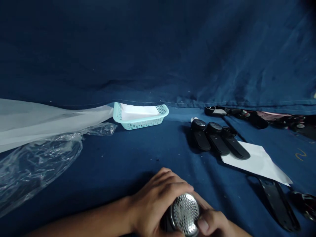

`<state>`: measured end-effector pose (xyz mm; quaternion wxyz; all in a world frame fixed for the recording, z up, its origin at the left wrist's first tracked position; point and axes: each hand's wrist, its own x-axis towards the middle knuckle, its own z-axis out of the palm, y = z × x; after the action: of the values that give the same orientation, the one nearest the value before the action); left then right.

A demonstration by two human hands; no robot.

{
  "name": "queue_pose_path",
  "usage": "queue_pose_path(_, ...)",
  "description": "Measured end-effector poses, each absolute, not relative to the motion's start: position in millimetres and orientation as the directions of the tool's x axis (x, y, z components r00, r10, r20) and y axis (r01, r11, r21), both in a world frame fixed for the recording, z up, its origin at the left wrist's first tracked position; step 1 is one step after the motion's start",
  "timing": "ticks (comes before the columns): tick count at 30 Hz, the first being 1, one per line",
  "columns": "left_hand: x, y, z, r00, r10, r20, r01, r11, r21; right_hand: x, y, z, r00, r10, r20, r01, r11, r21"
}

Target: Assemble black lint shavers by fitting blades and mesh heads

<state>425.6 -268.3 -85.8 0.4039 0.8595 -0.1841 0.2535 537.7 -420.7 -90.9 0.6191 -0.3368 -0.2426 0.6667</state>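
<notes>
Low in the view is what looks like a black fabric shaver (185, 211), its round, perforated metal head facing up. My left hand (150, 200) wraps around its far and left sides, fingers closed. From the right, my right hand (213, 221) grips it too, the thumb pressed against the metal rim. The lower body of the shaver is hidden by my hands and the frame's edge. Beyond my hands, to the right, three similar black devices (217, 141) lie side by side; one rests partly on a white paper sheet (259, 161).
A light-blue basket (143, 124) lined with white paper stands at the back. Clear plastic wrap (49, 164) spreads on the left beside white sheeting (49, 121). An empty black handle shell (278, 204) lies at right, with several dark parts (259, 120) further back. Dark blue cloth (148, 49) hangs behind.
</notes>
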Motion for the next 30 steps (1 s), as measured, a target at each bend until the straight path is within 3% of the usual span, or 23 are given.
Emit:
queue_pose_path(3, 424.1, -266.5, -87.4, 0.820, -0.042, 0.571, -0.468, -0.623, 0.627, 535.9, -421.2, -92.8, -0.005, 0.992, -0.127, -0.686, -0.096, -0.721)
queue_pose_path(6, 415.4, -267.2, -84.4, 0.874, 0.136, 0.466, -0.287, -0.630, 0.722, 532.3, -420.5, -96.5, -0.106, 0.982, -0.154, -0.735, -0.181, -0.653)
queue_pose_path(9, 401.7, -271.0, -75.9, 0.895, 0.320, 0.311, -0.115, -0.507, 0.854, 530.2, -420.6, -97.9, -0.160, 0.960, -0.231, -0.746, -0.271, -0.608)
queue_pose_path(11, 390.7, -273.8, -68.4, 0.899, 0.367, 0.240, -0.066, -0.429, 0.901, 528.8, -420.3, -95.7, -0.114, 0.963, -0.245, -0.735, -0.247, -0.631)
queue_pose_path(14, 370.5, -275.3, -58.4, 0.917, 0.339, 0.210, -0.045, -0.435, 0.899, 523.8, -419.3, -88.4, -0.103, 0.974, -0.203, -0.712, -0.215, -0.668)
queue_pose_path(20, 320.7, -269.4, -45.8, 0.928, 0.294, 0.230, 0.005, -0.625, 0.781, 499.0, -427.8, -68.7, -0.032, 0.987, -0.155, -0.587, -0.144, -0.797)
queue_pose_path(25, 282.2, -270.6, -34.1, 0.917, 0.238, 0.320, -0.059, -0.713, 0.699, 461.2, -440.0, -48.9, 0.135, 0.988, -0.075, -0.255, -0.038, -0.966)
queue_pose_path(30, 245.7, -274.2, -29.1, 0.896, 0.299, 0.327, -0.026, -0.701, 0.712, 418.6, -439.8, -35.7, 0.168, 0.981, 0.093, 0.059, 0.084, -0.995)
